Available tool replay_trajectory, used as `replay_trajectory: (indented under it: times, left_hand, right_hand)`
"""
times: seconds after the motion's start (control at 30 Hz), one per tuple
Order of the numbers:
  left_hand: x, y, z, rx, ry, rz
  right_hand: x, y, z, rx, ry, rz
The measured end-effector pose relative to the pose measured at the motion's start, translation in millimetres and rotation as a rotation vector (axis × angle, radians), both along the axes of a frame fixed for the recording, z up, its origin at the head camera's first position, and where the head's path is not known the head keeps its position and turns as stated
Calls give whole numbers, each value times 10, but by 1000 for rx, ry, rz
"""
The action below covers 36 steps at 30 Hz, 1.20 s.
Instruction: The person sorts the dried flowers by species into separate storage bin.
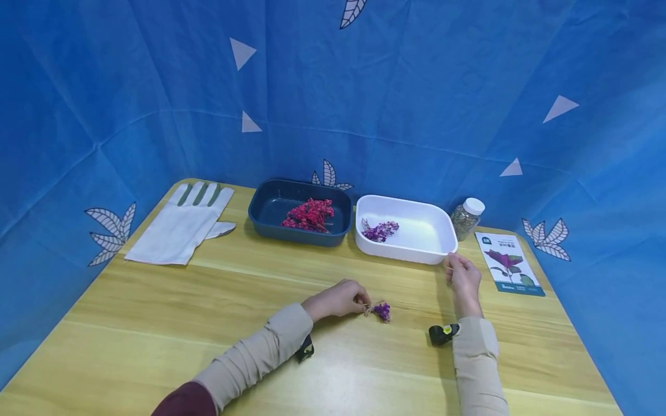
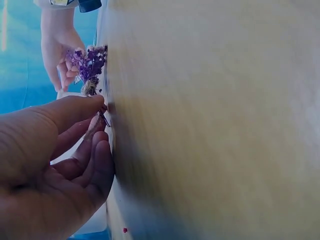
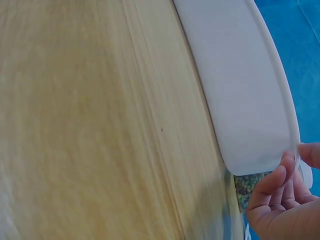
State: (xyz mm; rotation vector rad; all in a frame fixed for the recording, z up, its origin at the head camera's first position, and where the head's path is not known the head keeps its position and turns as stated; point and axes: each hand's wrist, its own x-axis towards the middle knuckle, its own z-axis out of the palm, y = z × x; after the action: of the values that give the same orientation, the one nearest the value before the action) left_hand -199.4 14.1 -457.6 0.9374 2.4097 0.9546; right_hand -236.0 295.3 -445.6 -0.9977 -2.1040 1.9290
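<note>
My left hand (image 1: 340, 299) pinches the stem end of a small purple dried-flower bunch (image 1: 382, 312) low over the middle of the table. Twine binds the bunch below its blossoms, which point away from the fingertips. In the left wrist view, thumb and fingers of the left hand (image 2: 65, 150) meet on the stems. The right hand (image 1: 465, 280) is at the near right corner of a white tray (image 1: 406, 254). Seen from the right wrist, its thumb and curled fingers (image 3: 275, 180) pinch the tray's rim from both sides. Inside the tray lies another purple dried-flower sprig (image 1: 381, 231).
A dark blue tray (image 1: 291, 233) with pink-red dried flowers (image 1: 309, 215) stands left of the white one. White gloves (image 1: 179, 228) lie at the far left. A white-capped jar (image 1: 466, 218) and a printed plant card (image 1: 510, 263) are at the right. Blue cloth hangs behind the table (image 1: 171, 329).
</note>
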Motion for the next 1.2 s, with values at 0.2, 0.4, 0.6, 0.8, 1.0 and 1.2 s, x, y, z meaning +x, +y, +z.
replay_trajectory:
  times: [0.2, 0.4, 0.6, 0.8, 1.0, 1.2]
  left_hand:
    - [-13, -5, -6, 41, -35, 23]
    - [-27, -8, 5, 149, -38, 58]
    - [-84, 8, 32, 220, -43, 119]
    - [-180, 48, 139, 310, -5, 235]
    - [-302, 107, 293, 437, -51, 379]
    - [-393, 146, 420, 538, -116, 429]
  right_hand:
    - [-6, 2, 12, -1, -4, 1]
    - [-9, -6, 12, -2, 4, -1]
    - [-21, 1, 12, -16, -1, -9]
    - [-26, 1, 7, -15, -8, -12]
    - [-1, 8, 10, -8, -1, 1]
    - [23, 17, 16, -15, 3, 5]
